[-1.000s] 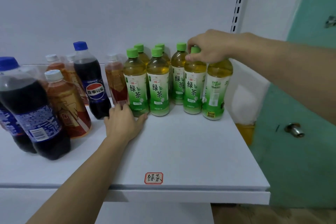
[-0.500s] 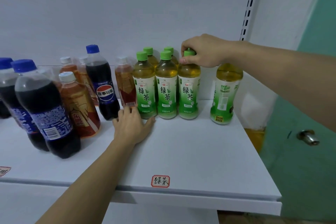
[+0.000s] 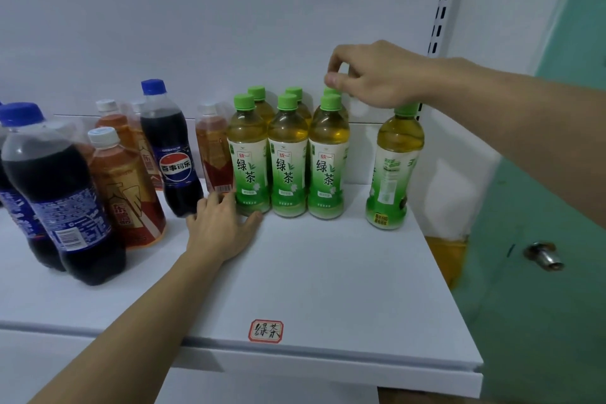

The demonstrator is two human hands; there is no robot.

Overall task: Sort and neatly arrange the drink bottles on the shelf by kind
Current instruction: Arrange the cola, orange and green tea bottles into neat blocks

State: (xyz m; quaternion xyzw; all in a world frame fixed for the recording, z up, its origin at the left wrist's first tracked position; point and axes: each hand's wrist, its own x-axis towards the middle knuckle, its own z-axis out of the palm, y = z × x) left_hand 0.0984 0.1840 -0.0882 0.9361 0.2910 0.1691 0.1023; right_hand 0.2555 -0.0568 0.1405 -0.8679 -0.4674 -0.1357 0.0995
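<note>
1. Green tea first: six green tea bottles [image 3: 288, 154] stand packed in two rows of three at the back of the shelf [image 3: 328, 289], labels facing out in the front row, right behind the handwritten green tea tag [image 3: 265, 331]. That block looks done.
2. One stray green tea bottle [image 3: 395, 167] stands apart on the right, back label showing. It needs to join the group and, I'd say, a turn.
3. The right hand [image 3: 370, 75] hovers above the caps of the right-hand column, thumb and forefinger pinched loosely with nothing between them; it grips no bottle.
4. The left hand [image 3: 223, 226] lies flat and relaxed on the shelf, fingertips against the base of the leftmost front green tea bottle, holding nothing.
5. Over on the left it's a muddle: Pepsi bottles [image 3: 62, 193] and a lone Pepsi bottle [image 3: 173, 154] are mixed in among the brown iced tea bottles [image 3: 126, 187]. That sorting is plainly undone.
6. My call: roughly a third through.
</note>
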